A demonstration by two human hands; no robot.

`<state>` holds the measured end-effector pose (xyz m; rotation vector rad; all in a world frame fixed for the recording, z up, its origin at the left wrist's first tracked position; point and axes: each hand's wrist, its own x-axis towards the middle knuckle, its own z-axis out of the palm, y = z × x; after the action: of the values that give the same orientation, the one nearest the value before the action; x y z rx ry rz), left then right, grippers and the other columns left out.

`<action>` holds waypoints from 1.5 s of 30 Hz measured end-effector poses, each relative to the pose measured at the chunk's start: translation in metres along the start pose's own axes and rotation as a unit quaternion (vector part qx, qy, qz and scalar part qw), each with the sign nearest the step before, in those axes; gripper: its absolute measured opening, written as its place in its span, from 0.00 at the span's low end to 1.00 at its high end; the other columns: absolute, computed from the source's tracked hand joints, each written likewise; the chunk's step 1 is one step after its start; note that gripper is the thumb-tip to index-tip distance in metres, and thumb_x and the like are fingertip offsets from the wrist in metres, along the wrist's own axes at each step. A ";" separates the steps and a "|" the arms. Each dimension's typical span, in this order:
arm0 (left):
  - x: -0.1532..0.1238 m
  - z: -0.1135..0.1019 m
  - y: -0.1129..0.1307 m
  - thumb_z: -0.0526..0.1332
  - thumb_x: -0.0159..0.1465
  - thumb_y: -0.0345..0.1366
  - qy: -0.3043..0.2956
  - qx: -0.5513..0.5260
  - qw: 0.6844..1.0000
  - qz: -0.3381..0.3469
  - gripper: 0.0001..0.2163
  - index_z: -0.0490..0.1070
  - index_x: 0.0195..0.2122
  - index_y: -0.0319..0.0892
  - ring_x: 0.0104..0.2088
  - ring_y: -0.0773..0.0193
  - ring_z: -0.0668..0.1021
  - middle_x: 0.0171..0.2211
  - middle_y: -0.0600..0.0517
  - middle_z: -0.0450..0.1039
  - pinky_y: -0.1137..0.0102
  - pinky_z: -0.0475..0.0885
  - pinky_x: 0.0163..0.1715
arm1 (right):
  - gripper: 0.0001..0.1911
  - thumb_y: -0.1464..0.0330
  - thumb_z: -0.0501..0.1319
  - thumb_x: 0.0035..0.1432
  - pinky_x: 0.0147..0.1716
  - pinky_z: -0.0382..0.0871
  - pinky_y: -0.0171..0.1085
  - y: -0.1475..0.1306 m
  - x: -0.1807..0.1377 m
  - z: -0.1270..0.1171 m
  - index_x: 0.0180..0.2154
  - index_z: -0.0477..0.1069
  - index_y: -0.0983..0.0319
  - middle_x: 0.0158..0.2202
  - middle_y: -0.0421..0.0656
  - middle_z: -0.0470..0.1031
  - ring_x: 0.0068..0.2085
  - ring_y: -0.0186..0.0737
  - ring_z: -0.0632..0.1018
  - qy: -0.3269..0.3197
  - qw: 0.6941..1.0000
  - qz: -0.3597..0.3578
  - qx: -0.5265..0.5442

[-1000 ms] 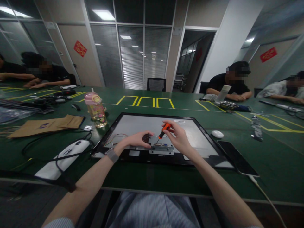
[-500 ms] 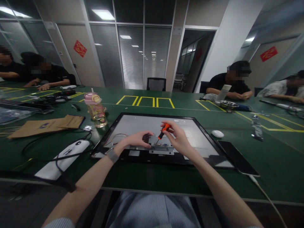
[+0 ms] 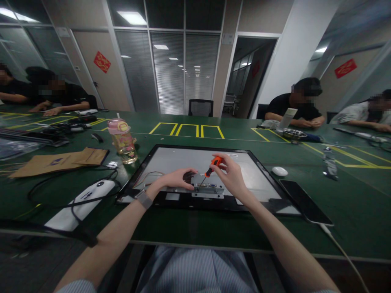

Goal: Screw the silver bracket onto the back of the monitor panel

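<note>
A flat monitor panel (image 3: 171,156) lies back-up on the green table (image 3: 214,228), black frame around a grey metal back. Near its front edge sits a small metal connector bracket (image 3: 208,189). My right hand (image 3: 231,177) pinches a small screwdriver with an orange handle (image 3: 212,164), its tip pointing down-left at the bracket. My left hand (image 3: 177,179) lies on the panel just left of the bracket, fingers curled and pressing down by a dark part; a watch is on that wrist.
A pink-lidded bottle (image 3: 123,141) stands left of the panel, brown envelopes (image 3: 58,160) beyond it. A white device with black cables (image 3: 80,201) lies front left. A phone (image 3: 304,201) and white mouse (image 3: 279,171) lie right. Other people sit at the far left and right.
My right hand has shifted slightly, turning the screwdriver handle a little higher and to the right. My left hand has stayed in place.
</note>
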<state>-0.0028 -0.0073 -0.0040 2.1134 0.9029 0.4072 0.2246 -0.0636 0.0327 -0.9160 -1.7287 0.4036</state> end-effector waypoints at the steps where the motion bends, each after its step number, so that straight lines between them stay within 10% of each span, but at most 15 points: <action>1: 0.000 0.000 -0.001 0.69 0.48 0.42 0.001 -0.001 1.000 0.004 0.30 0.63 0.53 0.46 0.56 0.54 0.67 0.57 0.48 0.62 0.62 0.59 0.56 | 0.14 0.65 0.60 0.56 0.36 0.76 0.40 0.001 0.000 0.000 0.46 0.67 0.59 0.36 0.44 0.72 0.35 0.38 0.76 0.006 1.000 0.002 -0.001; 18: 0.001 0.000 -0.001 0.69 0.49 0.42 -0.001 -0.001 1.000 0.006 0.30 0.63 0.53 0.46 0.54 0.55 0.69 0.55 0.48 0.64 0.61 0.62 0.54 | 0.14 0.67 0.59 0.57 0.38 0.76 0.41 -0.001 -0.001 -0.002 0.46 0.67 0.59 0.36 0.44 0.72 0.36 0.38 0.76 -0.003 1.000 0.003 0.000; 33: -0.001 0.000 0.003 0.68 0.50 0.42 -0.003 0.010 1.000 0.016 0.29 0.63 0.52 0.45 0.54 0.55 0.68 0.56 0.50 0.64 0.63 0.61 0.54 | 0.19 0.75 0.50 0.61 0.45 0.74 0.45 -0.013 -0.002 -0.006 0.53 0.58 0.56 0.50 0.49 0.67 0.51 0.44 0.73 -0.135 0.990 -0.041 -0.017; 45: 0.000 0.000 0.000 0.68 0.50 0.42 -0.004 0.012 1.000 0.015 0.28 0.63 0.52 0.46 0.53 0.56 0.69 0.55 0.49 0.64 0.63 0.61 0.53 | 0.13 0.70 0.55 0.60 0.37 0.75 0.38 -0.011 0.008 -0.003 0.48 0.63 0.57 0.40 0.44 0.69 0.39 0.38 0.75 -0.121 0.988 -0.081 -0.049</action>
<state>-0.0031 -0.0071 -0.0040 2.1503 0.8768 0.4054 0.2226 -0.0653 0.0461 -0.8134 -2.0453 0.3363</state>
